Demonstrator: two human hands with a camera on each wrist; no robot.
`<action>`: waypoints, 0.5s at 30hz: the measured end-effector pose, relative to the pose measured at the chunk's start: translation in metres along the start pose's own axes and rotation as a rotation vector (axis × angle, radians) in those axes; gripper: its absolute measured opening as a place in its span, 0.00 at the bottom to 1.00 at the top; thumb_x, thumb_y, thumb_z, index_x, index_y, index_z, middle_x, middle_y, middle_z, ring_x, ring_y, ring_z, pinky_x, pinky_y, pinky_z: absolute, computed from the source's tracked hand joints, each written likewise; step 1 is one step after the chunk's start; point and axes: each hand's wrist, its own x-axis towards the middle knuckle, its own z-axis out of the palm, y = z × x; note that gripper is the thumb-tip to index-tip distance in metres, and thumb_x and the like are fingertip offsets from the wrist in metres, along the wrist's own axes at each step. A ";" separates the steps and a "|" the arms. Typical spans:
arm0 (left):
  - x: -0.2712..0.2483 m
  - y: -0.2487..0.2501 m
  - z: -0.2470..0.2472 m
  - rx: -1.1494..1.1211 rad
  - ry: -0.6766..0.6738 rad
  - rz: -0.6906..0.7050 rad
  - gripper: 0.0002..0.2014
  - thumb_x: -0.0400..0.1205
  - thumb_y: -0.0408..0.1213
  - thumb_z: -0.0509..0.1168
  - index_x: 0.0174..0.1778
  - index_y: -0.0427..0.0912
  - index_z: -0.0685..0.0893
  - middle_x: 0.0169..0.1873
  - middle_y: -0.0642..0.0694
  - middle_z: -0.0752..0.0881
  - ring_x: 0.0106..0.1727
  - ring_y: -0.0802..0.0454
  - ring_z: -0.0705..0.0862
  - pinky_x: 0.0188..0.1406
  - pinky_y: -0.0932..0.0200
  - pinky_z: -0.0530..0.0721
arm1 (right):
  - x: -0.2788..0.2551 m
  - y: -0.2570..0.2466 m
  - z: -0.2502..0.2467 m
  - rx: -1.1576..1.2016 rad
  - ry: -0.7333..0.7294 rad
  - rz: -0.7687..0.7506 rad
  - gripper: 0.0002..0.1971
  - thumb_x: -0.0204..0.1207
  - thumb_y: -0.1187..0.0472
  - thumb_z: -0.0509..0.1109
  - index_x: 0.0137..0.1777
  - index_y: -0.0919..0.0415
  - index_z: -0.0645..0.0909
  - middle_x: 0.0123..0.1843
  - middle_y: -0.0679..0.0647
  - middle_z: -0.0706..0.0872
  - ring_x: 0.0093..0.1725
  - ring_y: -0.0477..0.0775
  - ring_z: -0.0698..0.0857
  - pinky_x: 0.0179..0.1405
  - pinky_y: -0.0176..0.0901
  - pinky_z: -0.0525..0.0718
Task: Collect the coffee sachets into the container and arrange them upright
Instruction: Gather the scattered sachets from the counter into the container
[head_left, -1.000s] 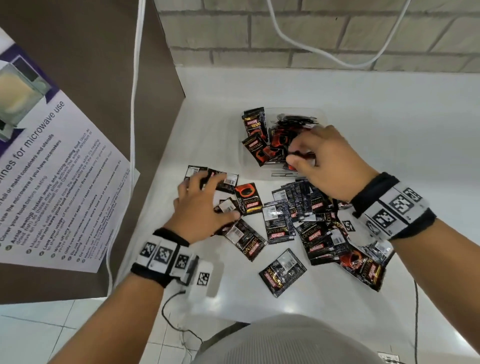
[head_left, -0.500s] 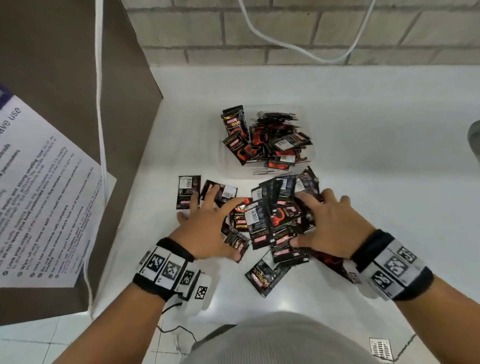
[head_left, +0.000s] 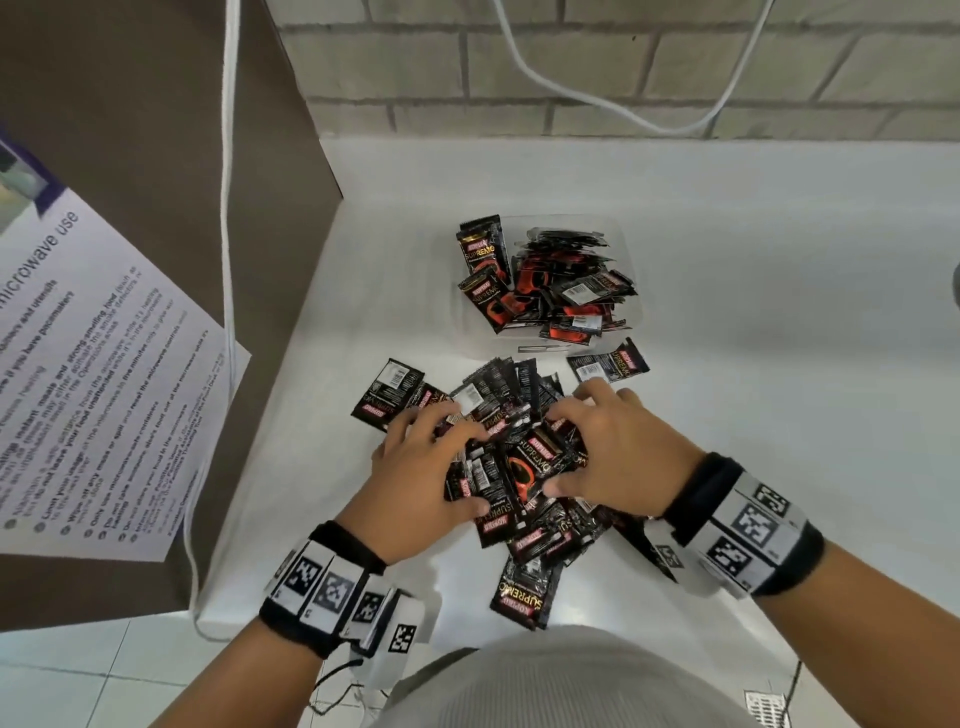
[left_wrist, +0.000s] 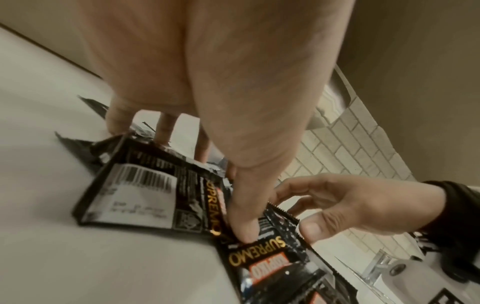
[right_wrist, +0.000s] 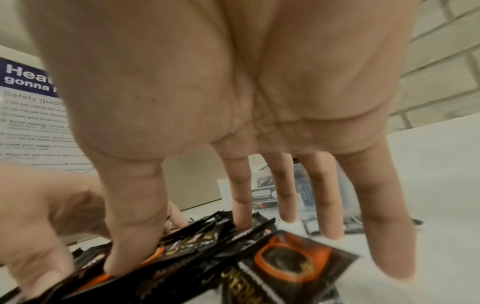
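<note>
A clear plastic container (head_left: 630, 260) at the back of the white counter holds several black-and-red coffee sachets (head_left: 550, 286), some upright at its left end, most lying jumbled. In front of it lies a pile of loose sachets (head_left: 524, 467). My left hand (head_left: 457, 462) and right hand (head_left: 566, 452) press in on this pile from either side, fingers spread and fairly straight. In the left wrist view my left thumb (left_wrist: 244, 226) presses on a sachet (left_wrist: 135, 195). In the right wrist view my right fingers (right_wrist: 241, 205) and thumb bear on the heap (right_wrist: 285, 267). Single sachets lie apart at the left (head_left: 387, 395), by the container (head_left: 608, 364) and in front (head_left: 524, 592).
A laminated microwave notice (head_left: 104, 364) hangs on the brown panel to the left, beside a white cable (head_left: 228, 260). A brick wall (head_left: 623, 67) with another cable backs the counter (head_left: 779, 364). The counter's left edge drops to a tiled floor with a drain (head_left: 766, 706).
A second ago my right hand was at the container; it came back to the pile. Both hands have since closed toward each other, bunching the scattered sachets into a tighter heap.
</note>
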 end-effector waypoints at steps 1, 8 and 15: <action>0.001 0.001 0.001 -0.002 0.027 0.015 0.32 0.73 0.56 0.80 0.71 0.69 0.73 0.81 0.61 0.62 0.84 0.46 0.55 0.77 0.25 0.70 | 0.001 0.000 -0.003 -0.016 0.017 0.001 0.41 0.67 0.32 0.77 0.78 0.43 0.69 0.74 0.52 0.68 0.72 0.59 0.70 0.66 0.58 0.82; 0.009 0.009 0.006 0.014 0.183 0.122 0.24 0.74 0.52 0.80 0.63 0.60 0.81 0.64 0.60 0.73 0.67 0.55 0.64 0.71 0.39 0.72 | 0.006 -0.016 0.003 -0.117 0.101 -0.031 0.38 0.70 0.26 0.69 0.72 0.51 0.76 0.63 0.51 0.78 0.65 0.55 0.74 0.61 0.54 0.81; 0.009 0.013 0.007 0.062 -0.084 0.130 0.43 0.65 0.56 0.85 0.75 0.56 0.74 0.62 0.59 0.70 0.68 0.57 0.67 0.66 0.57 0.73 | 0.013 -0.010 0.003 0.036 0.122 -0.016 0.22 0.72 0.40 0.78 0.54 0.50 0.72 0.50 0.46 0.77 0.49 0.52 0.78 0.44 0.47 0.78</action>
